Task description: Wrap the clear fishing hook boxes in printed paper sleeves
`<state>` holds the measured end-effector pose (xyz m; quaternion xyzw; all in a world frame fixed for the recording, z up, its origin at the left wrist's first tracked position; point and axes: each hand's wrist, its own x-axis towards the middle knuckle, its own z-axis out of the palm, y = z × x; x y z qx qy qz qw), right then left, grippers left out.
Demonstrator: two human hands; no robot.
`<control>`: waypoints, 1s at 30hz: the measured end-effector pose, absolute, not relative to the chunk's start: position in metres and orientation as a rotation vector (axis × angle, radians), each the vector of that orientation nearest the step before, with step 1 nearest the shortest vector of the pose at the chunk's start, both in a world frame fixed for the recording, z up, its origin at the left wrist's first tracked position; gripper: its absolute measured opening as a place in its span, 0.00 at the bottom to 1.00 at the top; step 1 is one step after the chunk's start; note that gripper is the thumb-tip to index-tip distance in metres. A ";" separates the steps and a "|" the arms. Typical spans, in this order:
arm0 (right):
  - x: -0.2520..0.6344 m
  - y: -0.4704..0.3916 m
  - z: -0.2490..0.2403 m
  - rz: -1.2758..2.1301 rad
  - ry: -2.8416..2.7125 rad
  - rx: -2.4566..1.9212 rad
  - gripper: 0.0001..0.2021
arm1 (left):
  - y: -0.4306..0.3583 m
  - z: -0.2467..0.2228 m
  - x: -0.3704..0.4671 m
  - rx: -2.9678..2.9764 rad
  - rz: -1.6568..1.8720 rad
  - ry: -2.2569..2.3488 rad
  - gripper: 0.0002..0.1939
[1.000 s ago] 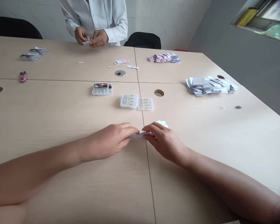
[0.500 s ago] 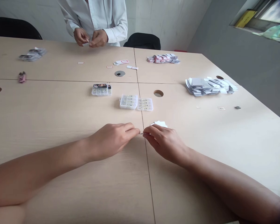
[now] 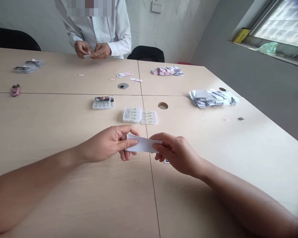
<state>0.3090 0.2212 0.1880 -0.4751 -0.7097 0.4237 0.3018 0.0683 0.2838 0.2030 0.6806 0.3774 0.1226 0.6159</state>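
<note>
A white paper strip [image 3: 144, 144] is stretched between my two hands above the wooden table [image 3: 109, 201]. My left hand [image 3: 120, 142] pinches its left end, thumb on the near face. At the right end, my right hand [image 3: 167, 147] grips it between thumb and fingers. Part of a small dark-marked card [image 3: 166, 161] shows below my right hand. Just beyond my hands lie clear plastic boxes, a stacked one [image 3: 132, 114] and another [image 3: 149, 117] beside it, with small items in their compartments.
A black-labelled box [image 3: 103, 102] lies left of centre. Paper piles rest at the right [image 3: 211, 98] and back [image 3: 167, 71]. Pink item [image 3: 15, 90] and plastic packs [image 3: 29, 66] lie left. Across the table, a person in a white shirt [image 3: 119, 31] holds something small.
The strip, seen edge-on before, now shows its broad white face between my hands. The camera view has tilted up and shifted right. White papers near my right hand are no longer visible.
</note>
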 end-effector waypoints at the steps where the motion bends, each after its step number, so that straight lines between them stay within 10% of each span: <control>1: 0.309 0.222 0.189 1.189 -1.822 -1.248 0.08 | 0.283 0.203 0.068 1.487 0.318 0.844 0.11; 17: 0.314 0.222 0.198 1.750 -1.564 -0.980 0.20 | 0.276 0.201 0.060 1.046 0.223 0.422 0.19; 30: 0.315 0.218 0.186 0.514 -2.182 -1.044 0.10 | 0.285 0.190 0.062 1.007 0.349 0.728 0.10</control>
